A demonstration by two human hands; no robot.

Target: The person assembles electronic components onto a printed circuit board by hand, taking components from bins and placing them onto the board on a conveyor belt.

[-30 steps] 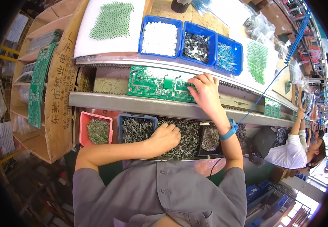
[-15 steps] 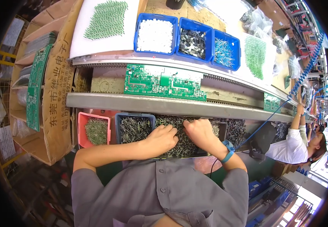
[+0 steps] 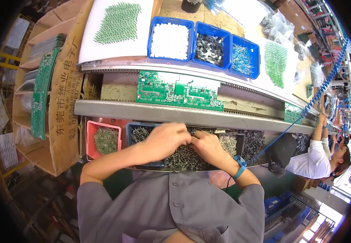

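Observation:
Both hands meet above a bin of loose small electronic parts with thin wire leads (image 3: pixel 185 158). My left hand (image 3: pixel 168 138) is slightly blurred, its fingers curled, and covers part of a blue bin of dark leaded parts (image 3: pixel 140 134). My right hand (image 3: pixel 206 144) has its thumb and fingers pinched together against the left fingertips. Whatever lies between the fingers of either hand is hidden. A blue strap (image 3: pixel 239 165) circles my right wrist, with a coiled cord running off to the right.
Beyond a metal rail (image 3: pixel 163 110), a green circuit board (image 3: pixel 179 91) sits on the conveyor. Blue bins of white parts (image 3: pixel 169 40), black parts and blue-leaded parts stand behind it. A pink bin (image 3: pixel 89 139) and a cardboard box of boards (image 3: pixel 64 121) are left. A co-worker (image 3: pixel 313 158) is right.
My left hand has risen and its fingertips have come to the right hand's. The right hand has shifted slightly down and left, so the hands now touch. The whole view has shifted slightly.

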